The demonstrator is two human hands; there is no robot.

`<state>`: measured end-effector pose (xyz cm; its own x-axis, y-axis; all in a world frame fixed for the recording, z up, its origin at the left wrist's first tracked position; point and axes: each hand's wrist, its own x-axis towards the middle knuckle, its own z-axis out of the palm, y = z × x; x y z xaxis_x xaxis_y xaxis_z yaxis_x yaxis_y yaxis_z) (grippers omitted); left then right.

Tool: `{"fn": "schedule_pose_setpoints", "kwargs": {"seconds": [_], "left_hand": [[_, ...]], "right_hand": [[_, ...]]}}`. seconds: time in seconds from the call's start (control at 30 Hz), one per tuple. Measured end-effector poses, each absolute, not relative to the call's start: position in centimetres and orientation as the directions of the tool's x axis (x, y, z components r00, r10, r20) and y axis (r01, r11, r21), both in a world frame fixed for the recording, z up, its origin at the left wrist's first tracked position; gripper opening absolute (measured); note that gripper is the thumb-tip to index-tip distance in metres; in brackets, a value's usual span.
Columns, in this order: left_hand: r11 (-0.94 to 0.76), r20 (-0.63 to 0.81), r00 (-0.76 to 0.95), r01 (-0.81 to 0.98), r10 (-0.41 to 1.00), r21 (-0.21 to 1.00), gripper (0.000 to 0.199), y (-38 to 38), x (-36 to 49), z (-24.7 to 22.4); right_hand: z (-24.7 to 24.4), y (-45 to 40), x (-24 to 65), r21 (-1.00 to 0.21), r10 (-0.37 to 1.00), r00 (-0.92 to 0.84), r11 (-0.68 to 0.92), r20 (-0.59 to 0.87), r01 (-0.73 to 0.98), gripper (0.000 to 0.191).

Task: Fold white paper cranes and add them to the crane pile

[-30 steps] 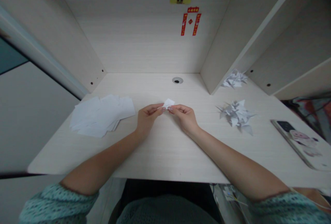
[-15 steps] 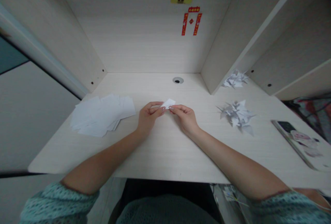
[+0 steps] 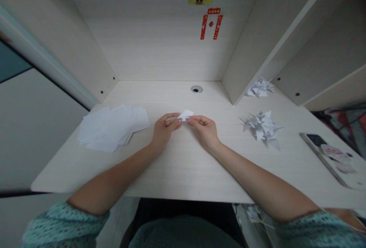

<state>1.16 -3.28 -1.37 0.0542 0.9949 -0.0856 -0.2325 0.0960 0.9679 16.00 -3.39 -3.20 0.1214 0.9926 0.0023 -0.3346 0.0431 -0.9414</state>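
A small folded piece of white paper (image 3: 187, 114) is pinched between both hands above the middle of the desk. My left hand (image 3: 166, 128) is closed on its left end, thumb on top. At the lower right edge of the paper, my right hand (image 3: 204, 128) grips it between thumb and fingers. To the left lies a spread pile of white paper sheets (image 3: 108, 128). A heap of folded paper pieces (image 3: 263, 126) with pointed ends sits to the right.
A second heap of folded paper (image 3: 260, 87) lies behind, by the upright shelf panel (image 3: 251, 49). A phone (image 3: 331, 158) rests at the right of the desk (image 3: 183, 171). A round cable hole (image 3: 196, 89) is near the back wall.
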Motion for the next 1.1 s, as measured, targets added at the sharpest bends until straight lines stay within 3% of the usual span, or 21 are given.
{"fn": "schedule_pose_setpoints", "kwargs": {"seconds": [0.37, 0.57, 0.73, 0.93, 1.1], "left_hand": [[0.113, -0.106, 0.042, -0.245, 0.994, 0.963, 0.042, -3.4, 1.3, -1.1], [0.143, -0.126, 0.090, -0.224, 0.988, 0.964, 0.037, -3.2, 1.2, -1.0], [0.103, -0.087, 0.142, -0.109, 0.986, 0.989, 0.039, -3.0, 0.8, -1.2], [0.007, -0.021, 0.187, 0.073, 0.982, 0.997, 0.039, -3.0, 0.7, -1.9], [0.018, -0.051, 0.214, 0.155, 0.975, 0.988, 0.033, -3.0, 0.7, -1.9]], "right_hand": [[-2.8, -3.5, 15.8, -0.934, 0.992, 0.122, 0.024, -0.021, -0.358, 0.020], [-2.8, -3.5, 16.1, -0.947, 0.986, 0.146, 0.116, 0.075, -0.298, 0.034], [-2.8, -3.1, 16.6, -0.963, 0.969, 0.170, 0.210, 0.181, -0.168, 0.041], [-2.5, -3.5, 16.8, -0.967, 0.959, 0.123, 0.253, 0.255, 0.030, 0.037], [-2.4, -3.8, 16.6, -0.961, 0.952, 0.136, 0.270, 0.275, 0.055, 0.035]]}}
